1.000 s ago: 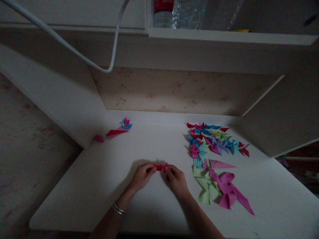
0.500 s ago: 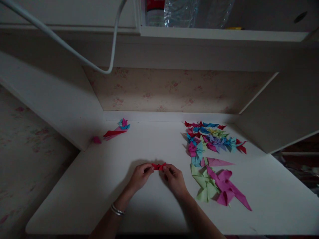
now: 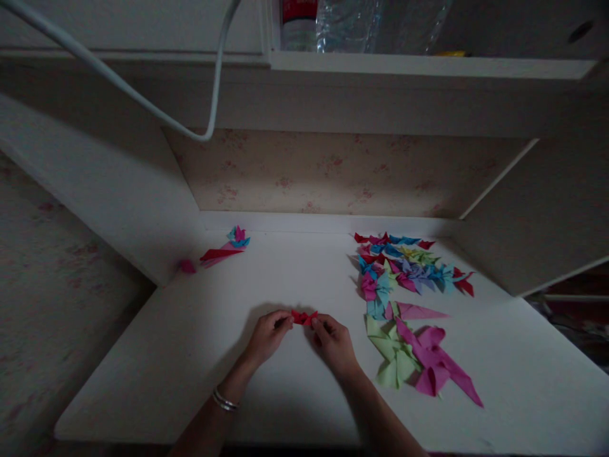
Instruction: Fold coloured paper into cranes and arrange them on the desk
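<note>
A small folded red paper piece (image 3: 304, 318) is stretched between my two hands, a little above or on the white desk (image 3: 304, 273); I cannot tell which. My left hand (image 3: 269, 336) pinches its left end between thumb and fingers. At the other end, my right hand (image 3: 334, 339) pinches the paper in the same way. The middle of the piece shows raised folds. A silver bangle (image 3: 225, 400) circles my left wrist.
Many-coloured folded paper figures (image 3: 404, 266) lie at the right rear. Nearer are a green pinwheel-like fold (image 3: 394, 355) and a magenta one (image 3: 434, 358). A few folded papers (image 3: 223, 254) sit at the left rear. A white cable (image 3: 143, 95) hangs in front, below a shelf (image 3: 428, 66) with bottles.
Both hands stay on the red paper with hardly any movement. The surroundings have shifted very slightly in the view.
</note>
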A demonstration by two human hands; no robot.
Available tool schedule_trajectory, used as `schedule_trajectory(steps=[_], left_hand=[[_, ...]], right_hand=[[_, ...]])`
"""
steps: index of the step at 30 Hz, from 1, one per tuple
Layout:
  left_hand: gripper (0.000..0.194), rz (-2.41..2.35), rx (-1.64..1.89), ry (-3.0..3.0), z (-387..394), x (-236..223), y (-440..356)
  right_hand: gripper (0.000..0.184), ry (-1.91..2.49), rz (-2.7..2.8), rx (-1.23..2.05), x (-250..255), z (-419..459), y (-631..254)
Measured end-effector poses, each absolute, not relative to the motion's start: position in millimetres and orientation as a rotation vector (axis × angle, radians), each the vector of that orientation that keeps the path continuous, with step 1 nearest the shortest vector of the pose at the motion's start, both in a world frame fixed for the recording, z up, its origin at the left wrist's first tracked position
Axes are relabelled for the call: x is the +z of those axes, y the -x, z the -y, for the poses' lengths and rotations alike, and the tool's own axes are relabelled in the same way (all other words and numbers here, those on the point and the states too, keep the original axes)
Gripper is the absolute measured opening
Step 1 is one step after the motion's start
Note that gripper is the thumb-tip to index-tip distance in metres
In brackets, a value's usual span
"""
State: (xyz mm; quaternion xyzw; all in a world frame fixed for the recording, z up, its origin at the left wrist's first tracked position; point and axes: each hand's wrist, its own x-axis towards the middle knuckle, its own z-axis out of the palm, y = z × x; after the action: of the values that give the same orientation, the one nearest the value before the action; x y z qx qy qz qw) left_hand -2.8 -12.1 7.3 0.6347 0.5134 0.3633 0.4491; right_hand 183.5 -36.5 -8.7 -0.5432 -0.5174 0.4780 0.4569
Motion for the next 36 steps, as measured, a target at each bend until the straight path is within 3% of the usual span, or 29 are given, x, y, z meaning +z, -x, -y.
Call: schedule_trajectory(steps=[10,36], left_hand=[[0.034,-1.270,0.909,-1.540,12.2,5.1,3.6],[0.028,-1.274,0.906,-1.637,12.9,7.6,2.0]], right_hand=[[0.036,1.332,1.288,1.171,-5.0,37.8,-183.1],[0.039,1.337,1.294,1.149,-8.0,37.6,-182.0]])
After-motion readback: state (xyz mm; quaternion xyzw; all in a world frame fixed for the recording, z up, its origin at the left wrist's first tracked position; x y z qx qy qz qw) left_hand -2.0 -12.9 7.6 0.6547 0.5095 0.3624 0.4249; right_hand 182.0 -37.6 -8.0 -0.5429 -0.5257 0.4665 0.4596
